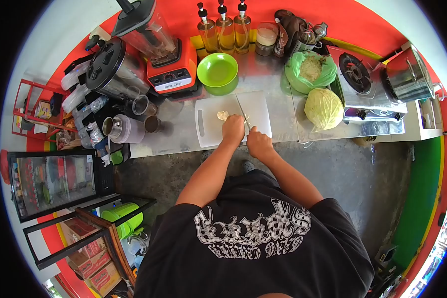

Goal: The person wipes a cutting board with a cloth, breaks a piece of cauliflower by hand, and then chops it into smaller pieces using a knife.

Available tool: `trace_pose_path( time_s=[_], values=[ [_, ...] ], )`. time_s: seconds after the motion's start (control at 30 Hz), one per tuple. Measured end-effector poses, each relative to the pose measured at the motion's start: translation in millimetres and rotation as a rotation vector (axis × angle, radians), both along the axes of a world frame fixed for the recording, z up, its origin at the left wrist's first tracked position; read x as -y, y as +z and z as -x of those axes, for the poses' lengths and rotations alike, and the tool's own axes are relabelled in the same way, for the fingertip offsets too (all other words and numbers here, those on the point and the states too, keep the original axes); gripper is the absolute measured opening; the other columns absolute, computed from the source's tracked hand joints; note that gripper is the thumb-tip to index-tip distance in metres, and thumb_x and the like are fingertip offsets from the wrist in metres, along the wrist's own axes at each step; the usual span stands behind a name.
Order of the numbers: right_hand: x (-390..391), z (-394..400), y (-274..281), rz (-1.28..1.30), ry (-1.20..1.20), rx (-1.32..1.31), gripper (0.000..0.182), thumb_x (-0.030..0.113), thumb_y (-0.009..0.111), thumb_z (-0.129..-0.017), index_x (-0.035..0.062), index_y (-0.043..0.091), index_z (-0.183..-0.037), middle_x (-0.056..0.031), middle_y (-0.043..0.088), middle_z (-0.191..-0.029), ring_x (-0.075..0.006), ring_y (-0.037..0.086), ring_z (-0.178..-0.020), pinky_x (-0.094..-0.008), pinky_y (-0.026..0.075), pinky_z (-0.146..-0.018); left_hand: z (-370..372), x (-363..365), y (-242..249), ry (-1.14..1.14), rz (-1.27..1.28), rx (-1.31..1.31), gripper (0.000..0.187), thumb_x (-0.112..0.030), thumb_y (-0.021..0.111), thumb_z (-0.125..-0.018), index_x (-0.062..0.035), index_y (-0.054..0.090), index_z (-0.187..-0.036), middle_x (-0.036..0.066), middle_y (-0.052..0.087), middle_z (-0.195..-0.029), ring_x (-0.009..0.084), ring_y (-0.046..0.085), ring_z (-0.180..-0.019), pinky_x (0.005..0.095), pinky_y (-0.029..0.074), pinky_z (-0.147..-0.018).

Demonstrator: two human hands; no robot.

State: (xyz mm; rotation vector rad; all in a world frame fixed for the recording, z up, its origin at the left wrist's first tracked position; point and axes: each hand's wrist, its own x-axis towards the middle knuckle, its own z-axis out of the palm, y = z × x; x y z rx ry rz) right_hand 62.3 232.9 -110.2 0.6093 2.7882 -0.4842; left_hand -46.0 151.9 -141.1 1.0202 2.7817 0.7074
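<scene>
A white cutting board [213, 134] lies on the metal counter. My right hand [260, 144] is closed around the handle of a knife [242, 110], whose blade slants up and left across the board. Just left of the blade, my left hand [233, 130] rests on the board with its fingers curled down. Whatever those fingers press on is hidden beneath them. A pale beige lump of food [223, 115] sits beside the left hand, near its knuckles. Small pale cut bits [248, 119] lie to the right of the blade.
Behind the board stand a green bowl [217, 69], a red blender [171, 74] and three pump bottles [225, 32]. To the right are a whole cabbage [324, 110], a bagged tub of shredded food [310, 69] and a stove [375, 92] with a steel pot [410, 74]. Metal cups [152, 123] stand left.
</scene>
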Motion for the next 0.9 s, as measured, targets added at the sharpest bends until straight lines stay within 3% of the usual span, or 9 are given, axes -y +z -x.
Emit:
trace_pose_path(
  time_s=[0.07, 0.3, 0.6, 0.67, 0.7, 0.77, 0.9],
  values=[
    [5, -3, 6, 0.123, -0.089, 0.062, 0.028, 0.026, 0.053, -0.105, -0.0012, 0.048, -0.109, -0.0264, 0.074, -0.096, -0.0431, 0.074, -0.093, -0.0504, 0.06, -0.08, 0, 1, 0, 0.008, -0.01, 0.005, 0.014, -0.004, 0.059, -0.082, -0.0027, 0.072, -0.078, 0.019, 0.07, -0.09, 0.0398, 0.069, -0.09, 0.0503, 0.056, -0.08],
    [-6, 7, -13, 0.01, 0.035, 0.037, 0.029, 0.026, 0.053, -0.105, -0.0015, 0.048, -0.111, -0.0267, 0.074, -0.096, -0.0433, 0.074, -0.091, -0.0499, 0.06, -0.08, 0, -1, 1, 0.003, 0.02, -0.001, 0.016, -0.004, 0.057, -0.083, -0.0034, 0.073, -0.081, 0.017, 0.071, -0.092, 0.0381, 0.069, -0.093, 0.049, 0.057, -0.081],
    [4, 2, -7, 0.075, -0.072, 0.021, 0.027, 0.027, 0.053, -0.105, -0.0002, 0.05, -0.109, -0.0277, 0.074, -0.096, -0.0435, 0.074, -0.094, -0.0504, 0.06, -0.081, -1, 1, -3, 0.044, 0.008, 0.003, 0.014, -0.007, 0.06, -0.083, -0.0046, 0.073, -0.08, 0.015, 0.071, -0.093, 0.037, 0.068, -0.095, 0.0491, 0.056, -0.082],
    [-3, 6, 1, -0.017, 0.022, 0.006, 0.017, 0.013, 0.055, -0.098, -0.0004, 0.052, -0.107, -0.0233, 0.076, -0.096, -0.0395, 0.076, -0.091, -0.0444, 0.062, -0.077, -5, 0, -8, 0.069, -0.033, -0.003, 0.013, -0.008, 0.06, -0.083, -0.0054, 0.073, -0.08, 0.014, 0.071, -0.093, 0.0364, 0.068, -0.096, 0.049, 0.056, -0.082],
    [-5, 5, -1, -0.019, 0.021, 0.008, 0.017, 0.013, 0.055, -0.098, -0.0004, 0.052, -0.107, -0.0233, 0.076, -0.096, -0.0395, 0.076, -0.091, -0.0444, 0.062, -0.077, -6, 1, -9, 0.086, -0.043, 0.002, 0.013, -0.008, 0.061, -0.083, -0.006, 0.073, -0.08, 0.013, 0.07, -0.094, 0.0358, 0.068, -0.096, 0.0487, 0.056, -0.082],
    [-10, 6, -3, 0.009, 0.05, -0.006, 0.028, 0.027, 0.055, -0.104, -0.0004, 0.051, -0.108, -0.0258, 0.075, -0.093, -0.0427, 0.075, -0.09, -0.0499, 0.061, -0.078, -4, 0, -9, 0.102, -0.055, 0.001, 0.012, -0.009, 0.061, -0.083, -0.0066, 0.073, -0.08, 0.012, 0.07, -0.094, 0.0353, 0.068, -0.096, 0.0484, 0.056, -0.082],
    [-2, -2, -8, 0.007, 0.028, 0.007, 0.027, 0.026, 0.056, -0.103, -0.0007, 0.051, -0.108, -0.0257, 0.075, -0.094, -0.0422, 0.075, -0.09, -0.0496, 0.061, -0.078, -6, 1, -7, 0.114, -0.045, 0.019, 0.01, -0.01, 0.063, -0.083, -0.0072, 0.073, -0.08, 0.011, 0.069, -0.094, 0.0348, 0.067, -0.096, 0.0478, 0.056, -0.081]
  ],
)
